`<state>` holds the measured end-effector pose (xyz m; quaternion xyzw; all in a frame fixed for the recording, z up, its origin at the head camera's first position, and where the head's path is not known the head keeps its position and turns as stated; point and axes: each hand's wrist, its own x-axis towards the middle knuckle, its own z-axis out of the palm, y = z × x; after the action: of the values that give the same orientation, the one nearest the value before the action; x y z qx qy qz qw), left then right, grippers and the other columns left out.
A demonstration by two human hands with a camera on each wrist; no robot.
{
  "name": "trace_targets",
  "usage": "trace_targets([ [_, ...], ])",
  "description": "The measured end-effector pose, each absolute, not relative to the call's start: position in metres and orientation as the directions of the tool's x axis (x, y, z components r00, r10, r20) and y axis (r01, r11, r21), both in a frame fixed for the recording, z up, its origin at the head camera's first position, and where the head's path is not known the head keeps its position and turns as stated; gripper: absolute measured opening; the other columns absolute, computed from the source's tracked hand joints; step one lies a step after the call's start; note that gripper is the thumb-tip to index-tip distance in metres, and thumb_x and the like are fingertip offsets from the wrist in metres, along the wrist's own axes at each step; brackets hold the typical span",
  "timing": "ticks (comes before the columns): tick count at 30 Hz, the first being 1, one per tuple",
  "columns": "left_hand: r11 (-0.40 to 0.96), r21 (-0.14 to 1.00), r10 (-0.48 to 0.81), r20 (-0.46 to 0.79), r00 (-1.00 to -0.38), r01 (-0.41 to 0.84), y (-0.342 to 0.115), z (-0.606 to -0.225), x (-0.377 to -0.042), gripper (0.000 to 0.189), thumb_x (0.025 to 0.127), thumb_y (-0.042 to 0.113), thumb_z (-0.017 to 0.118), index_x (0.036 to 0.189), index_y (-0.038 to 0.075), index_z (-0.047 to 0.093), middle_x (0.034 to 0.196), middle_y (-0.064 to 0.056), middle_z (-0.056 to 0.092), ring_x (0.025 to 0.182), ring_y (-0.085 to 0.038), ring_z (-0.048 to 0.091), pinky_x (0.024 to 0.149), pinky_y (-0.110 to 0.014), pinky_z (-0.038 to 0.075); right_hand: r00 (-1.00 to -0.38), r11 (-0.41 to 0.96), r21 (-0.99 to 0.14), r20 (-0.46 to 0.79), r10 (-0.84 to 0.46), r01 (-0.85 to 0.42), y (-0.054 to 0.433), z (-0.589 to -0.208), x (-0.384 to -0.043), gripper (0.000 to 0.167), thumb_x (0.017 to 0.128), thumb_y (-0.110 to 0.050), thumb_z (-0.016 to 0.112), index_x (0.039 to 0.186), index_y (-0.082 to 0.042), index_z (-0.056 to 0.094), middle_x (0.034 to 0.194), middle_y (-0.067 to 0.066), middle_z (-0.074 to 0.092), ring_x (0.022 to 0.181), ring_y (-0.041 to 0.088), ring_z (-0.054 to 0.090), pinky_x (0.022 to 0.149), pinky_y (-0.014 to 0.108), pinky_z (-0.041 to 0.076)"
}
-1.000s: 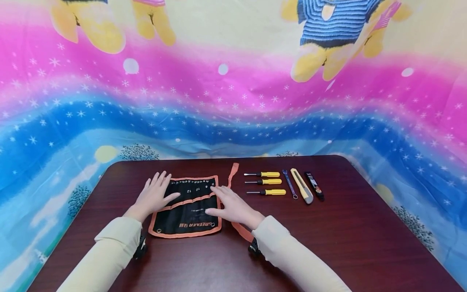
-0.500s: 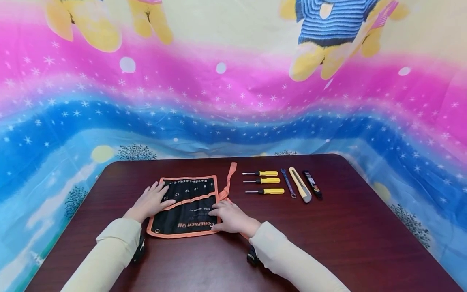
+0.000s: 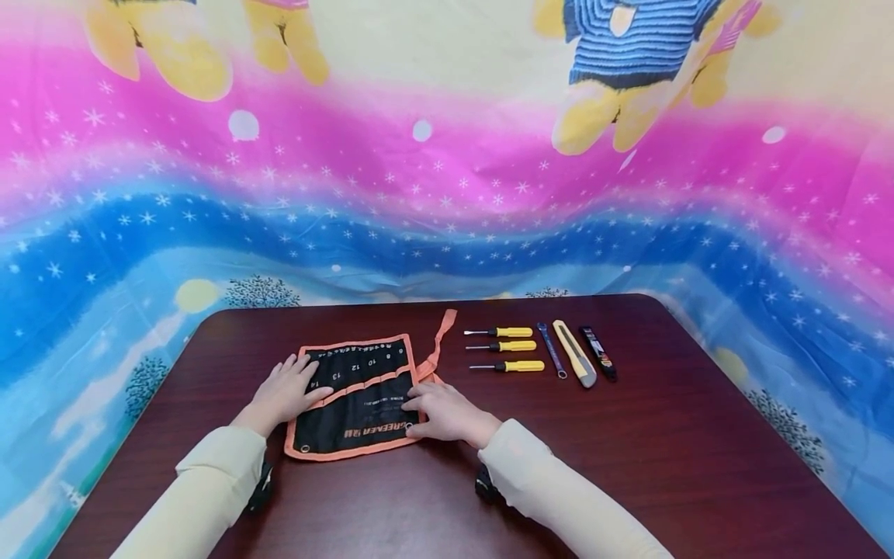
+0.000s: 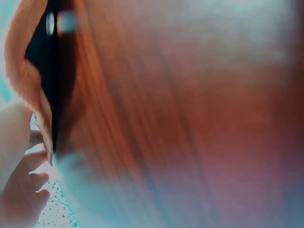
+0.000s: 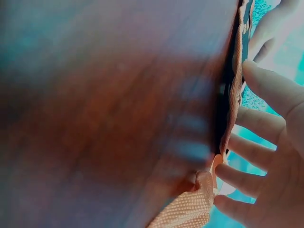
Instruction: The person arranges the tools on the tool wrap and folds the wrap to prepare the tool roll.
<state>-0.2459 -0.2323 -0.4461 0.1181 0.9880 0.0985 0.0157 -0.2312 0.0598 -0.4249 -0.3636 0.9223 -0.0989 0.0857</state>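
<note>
A black fabric tool roll [image 3: 328,427] with orange edging lies spread on the table, printed with sizes and lettering that read upside down in the head view. My left hand [image 3: 279,394] rests on its left edge, fingers spread loosely and thumb reaching over the pocket seam. At the right edge, near the lower corner, my right hand [image 3: 447,415] touches the roll with extended fingers. The right wrist view has those fingers [image 5: 244,180] along the orange edging and beside the woven strap [image 5: 187,209]. In the left wrist view the roll's near edge [image 4: 28,80] bulges up off the table.
Right of the roll lie three yellow-handled screwdrivers [image 3: 520,366], a blue combination wrench [image 3: 552,349], a yellow utility knife [image 3: 574,353] and a small dark packet [image 3: 598,352]. The orange strap [image 3: 440,341] trails off the roll's right side. A printed cloth [image 3: 447,194] hangs behind the dark wooden table [image 3: 363,512].
My right hand has come down the roll's right side from its upper part toward the lower corner. The roll has turned slightly, its far edge shifting left, and my left hand has shifted with it.
</note>
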Motion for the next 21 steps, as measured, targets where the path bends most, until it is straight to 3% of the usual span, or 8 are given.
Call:
trace_targets([
  [10,0.964,0.160,0.214,0.006,-0.977,0.212,-0.236,-0.442,-0.227,0.064,0.088,0.040,0.059,0.124,-0.012,0.049,0.129,-0.034,0.041,0.125,-0.050,0.026,0.102,-0.057,0.020,-0.718,0.714,-0.237,-0.084,-0.691,-0.659,0.059,-0.424,-0.241,0.044,0.083,-0.036,0.068,0.119,-0.012,0.064,0.132,0.007,0.049,0.124,0.022,0.040,0.104,0.045,0.026],
  [14,0.967,0.133,0.216,0.020,-0.976,0.217,-0.237,-0.438,-0.220,0.059,0.086,0.040,0.061,0.116,-0.011,0.056,0.118,-0.032,0.048,0.119,-0.048,0.036,0.100,-0.056,0.025,-0.716,0.709,-0.254,-0.081,-0.694,-0.658,0.057,-0.422,-0.246,0.043,0.083,-0.034,0.068,0.119,-0.009,0.064,0.132,0.009,0.049,0.124,0.023,0.040,0.104,0.044,0.027],
  [21,0.975,0.075,0.209,0.036,-0.977,0.211,-0.238,-0.431,-0.212,0.054,0.083,0.038,0.066,0.112,-0.007,0.059,0.093,-0.022,0.056,0.086,-0.038,0.055,0.075,-0.050,0.047,-0.725,0.716,-0.279,-0.091,-0.683,-0.640,0.054,-0.424,-0.252,0.044,0.085,-0.033,0.067,0.120,-0.007,0.062,0.135,0.010,0.046,0.127,0.024,0.037,0.104,0.043,0.028],
])
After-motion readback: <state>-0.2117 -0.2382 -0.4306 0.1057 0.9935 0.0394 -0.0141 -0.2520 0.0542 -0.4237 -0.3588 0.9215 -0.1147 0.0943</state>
